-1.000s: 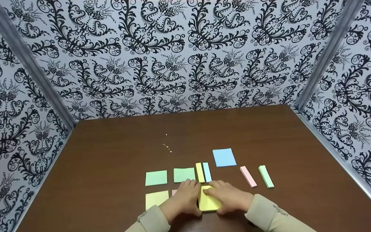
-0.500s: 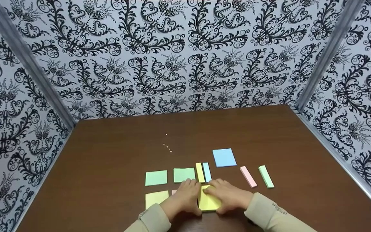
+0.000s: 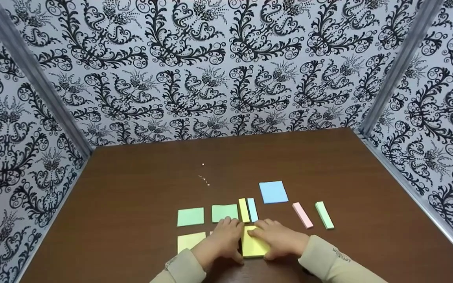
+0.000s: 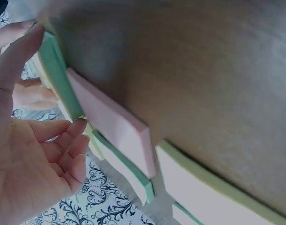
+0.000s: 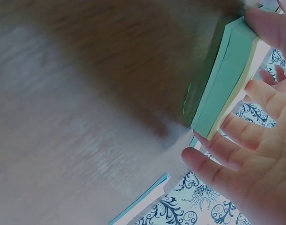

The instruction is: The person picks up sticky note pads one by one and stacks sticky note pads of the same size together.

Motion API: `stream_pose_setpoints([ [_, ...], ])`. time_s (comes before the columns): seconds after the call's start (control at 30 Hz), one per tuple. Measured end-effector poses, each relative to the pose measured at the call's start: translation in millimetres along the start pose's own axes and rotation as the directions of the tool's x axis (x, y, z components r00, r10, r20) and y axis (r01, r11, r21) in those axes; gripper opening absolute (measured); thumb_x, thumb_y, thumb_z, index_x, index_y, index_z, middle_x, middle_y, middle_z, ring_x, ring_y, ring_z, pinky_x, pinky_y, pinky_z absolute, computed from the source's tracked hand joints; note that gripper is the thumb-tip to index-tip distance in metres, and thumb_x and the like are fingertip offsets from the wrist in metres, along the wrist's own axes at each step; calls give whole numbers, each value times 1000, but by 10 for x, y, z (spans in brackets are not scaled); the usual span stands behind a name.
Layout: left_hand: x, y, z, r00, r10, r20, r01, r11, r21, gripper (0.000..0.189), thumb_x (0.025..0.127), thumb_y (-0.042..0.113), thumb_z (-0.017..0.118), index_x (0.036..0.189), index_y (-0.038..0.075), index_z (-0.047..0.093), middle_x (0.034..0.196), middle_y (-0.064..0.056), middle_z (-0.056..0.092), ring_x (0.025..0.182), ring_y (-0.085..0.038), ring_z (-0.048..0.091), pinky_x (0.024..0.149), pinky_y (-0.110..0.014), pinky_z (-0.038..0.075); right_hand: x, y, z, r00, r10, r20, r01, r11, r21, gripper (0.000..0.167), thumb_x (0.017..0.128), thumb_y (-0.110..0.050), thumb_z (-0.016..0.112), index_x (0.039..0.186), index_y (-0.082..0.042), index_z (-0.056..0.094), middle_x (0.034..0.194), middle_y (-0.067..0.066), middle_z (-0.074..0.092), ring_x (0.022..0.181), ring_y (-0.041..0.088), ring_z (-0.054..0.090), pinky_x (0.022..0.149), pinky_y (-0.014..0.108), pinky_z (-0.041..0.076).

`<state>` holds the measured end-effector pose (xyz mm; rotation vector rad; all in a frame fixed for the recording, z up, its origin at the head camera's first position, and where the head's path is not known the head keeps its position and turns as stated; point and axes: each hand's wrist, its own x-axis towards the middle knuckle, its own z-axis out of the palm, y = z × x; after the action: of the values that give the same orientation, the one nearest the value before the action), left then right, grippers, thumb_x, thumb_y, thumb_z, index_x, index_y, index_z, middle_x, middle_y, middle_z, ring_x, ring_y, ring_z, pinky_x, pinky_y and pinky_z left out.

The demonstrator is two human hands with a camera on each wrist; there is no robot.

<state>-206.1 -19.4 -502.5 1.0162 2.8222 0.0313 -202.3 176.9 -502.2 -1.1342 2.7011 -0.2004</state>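
Observation:
A square stack of sticky notes (image 3: 255,243), yellow on top with a thick green layer below, lies near the table's front. My right hand (image 3: 283,237) grips its right side, thumb at the near corner and one finger on top; the right wrist view shows the fingers along the stack's edge (image 5: 229,75). On the other side my left hand (image 3: 224,239) stands with loosely bent fingers, a thin gap between it and the stack in the head view. Beneath the left hand lies a pink sticky note pad (image 4: 112,119), mostly hidden in the head view.
Left of the hands are a pale yellow pad (image 3: 190,241) and two green pads (image 3: 190,217). Beyond the stack lie narrow yellow (image 3: 244,210) and blue strips (image 3: 253,210), and a blue pad (image 3: 273,192). Pink (image 3: 302,215) and green strips (image 3: 324,215) lie right.
My left hand has shifted slightly left, and a thin gap shows beside the stack. The right hand and the stack have hardly moved.

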Motion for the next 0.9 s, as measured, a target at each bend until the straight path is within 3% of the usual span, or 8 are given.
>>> stream_pose_setpoints([
  [0.27,-12,15,-46,999,-38,-29,35,996,-80,86,55,53,80,121,4,55,107,-7,56,88,-18,43,82,-33,37,-1,-40,-9,999,46,26,-46,999,-1,69,70,-27,76,131,-12,49,133,13,43,120,29,42,95,44,37],
  [0.47,-6,39,-34,996,-62,-58,59,997,-58,78,53,53,81,111,5,60,98,-6,58,83,-17,42,78,-32,36,5,-74,-13,998,50,23,-50,999,-11,72,68,-29,77,132,-11,49,133,18,44,122,33,42,98,45,35],
  [0.77,11,54,-39,994,-84,-68,81,996,-49,75,50,52,82,106,6,62,93,-5,58,80,-17,41,76,-32,35,-20,-5,28,999,1,-47,-2,1000,-14,72,66,-32,78,130,-11,52,130,14,46,117,28,43,99,42,34],
  [0.9,4,48,-52,995,-74,-63,74,997,-4,72,52,56,80,102,8,63,92,-5,58,80,-17,42,75,-32,35,-15,156,-19,990,-45,-135,47,999,12,65,64,-31,79,120,-6,58,124,14,52,113,30,47,96,43,37],
])
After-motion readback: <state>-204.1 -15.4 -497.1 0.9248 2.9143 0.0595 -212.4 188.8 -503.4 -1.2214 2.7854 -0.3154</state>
